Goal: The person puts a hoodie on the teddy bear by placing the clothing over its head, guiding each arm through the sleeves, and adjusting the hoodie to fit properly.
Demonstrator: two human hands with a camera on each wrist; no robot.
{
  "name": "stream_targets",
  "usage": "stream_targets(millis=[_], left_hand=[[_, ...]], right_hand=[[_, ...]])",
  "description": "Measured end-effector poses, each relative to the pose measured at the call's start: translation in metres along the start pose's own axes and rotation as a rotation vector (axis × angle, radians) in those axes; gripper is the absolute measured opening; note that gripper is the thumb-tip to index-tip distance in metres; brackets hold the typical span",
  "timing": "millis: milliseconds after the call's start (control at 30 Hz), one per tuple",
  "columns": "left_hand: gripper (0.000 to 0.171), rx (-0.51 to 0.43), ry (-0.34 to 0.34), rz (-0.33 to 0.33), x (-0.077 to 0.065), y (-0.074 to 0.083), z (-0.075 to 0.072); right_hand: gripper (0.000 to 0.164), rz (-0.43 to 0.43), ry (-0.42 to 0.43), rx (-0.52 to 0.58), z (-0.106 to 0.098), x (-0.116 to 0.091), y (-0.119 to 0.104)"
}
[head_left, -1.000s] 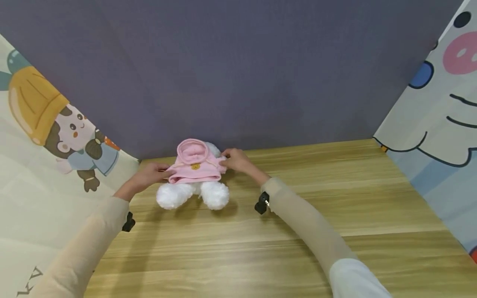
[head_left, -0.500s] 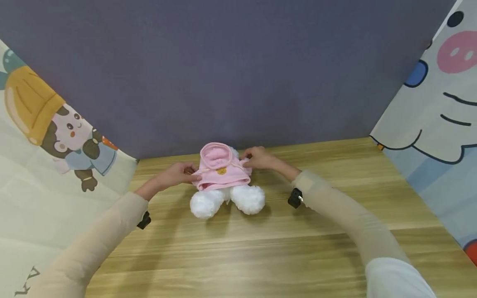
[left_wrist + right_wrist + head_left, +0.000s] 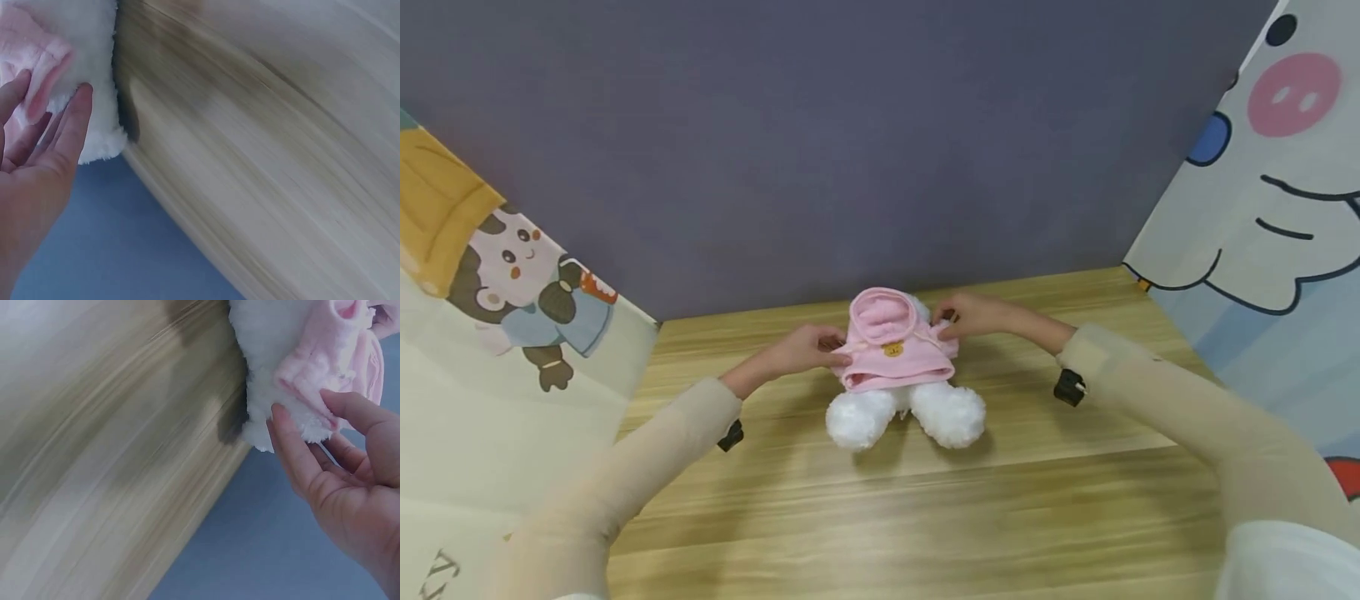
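A white plush toy (image 3: 951, 414) in a pink hoodie (image 3: 917, 360) lies on the wooden table, its fluffy legs toward me. The hoodie has a small yellow-brown bear patch, and its round pink hood opening faces up, with some white fur behind it. My left hand (image 3: 801, 348) pinches the sleeve on the left. On the opposite side, my right hand (image 3: 979, 314) holds the other sleeve between thumb and fingers. The left wrist view shows the pink cuff (image 3: 49, 78) at my fingertips against white fur. In the right wrist view, thumb and fingers meet at the other cuff (image 3: 306, 394).
A dark grey-blue panel (image 3: 850, 150) rises behind the table's (image 3: 865, 517) far edge, close behind the toy. Cartoon-printed panels flank it: a character in a yellow hat (image 3: 512, 258) on the left and a pink-snouted one (image 3: 1296, 96) on the right.
Both hands have moved the plush toy to the right along the table, keeping hold of its sleeves. The head view has also shifted a little to the right.
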State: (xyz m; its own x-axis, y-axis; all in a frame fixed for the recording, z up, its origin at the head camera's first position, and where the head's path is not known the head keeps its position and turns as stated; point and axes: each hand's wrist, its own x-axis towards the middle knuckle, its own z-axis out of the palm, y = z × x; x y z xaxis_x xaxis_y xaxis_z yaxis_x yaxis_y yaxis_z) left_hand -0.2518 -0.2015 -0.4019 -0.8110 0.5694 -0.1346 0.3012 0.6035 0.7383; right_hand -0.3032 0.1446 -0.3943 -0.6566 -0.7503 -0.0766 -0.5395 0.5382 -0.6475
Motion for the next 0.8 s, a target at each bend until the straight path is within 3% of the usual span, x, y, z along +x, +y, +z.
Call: stream_targets(millis=[300, 500, 800], left_hand=[[0.031, 0.066, 0.030, 0.116, 0.044, 0.014, 0.025], [0.029, 0.101, 0.092, 0.157, 0.061, 0.021, 0.034], [0.012, 0.157, 0.129, 0.182, 0.080, 0.029, 0.046]], right_hand=[[0.021, 0.137, 0.070, -0.009, -0.016, -0.040, 0.021], [0.021, 0.180, 0.128, -0.039, -0.018, -0.052, 0.029], [0.022, 0.195, 0.224, -0.164, -0.017, -0.061, 0.050]])
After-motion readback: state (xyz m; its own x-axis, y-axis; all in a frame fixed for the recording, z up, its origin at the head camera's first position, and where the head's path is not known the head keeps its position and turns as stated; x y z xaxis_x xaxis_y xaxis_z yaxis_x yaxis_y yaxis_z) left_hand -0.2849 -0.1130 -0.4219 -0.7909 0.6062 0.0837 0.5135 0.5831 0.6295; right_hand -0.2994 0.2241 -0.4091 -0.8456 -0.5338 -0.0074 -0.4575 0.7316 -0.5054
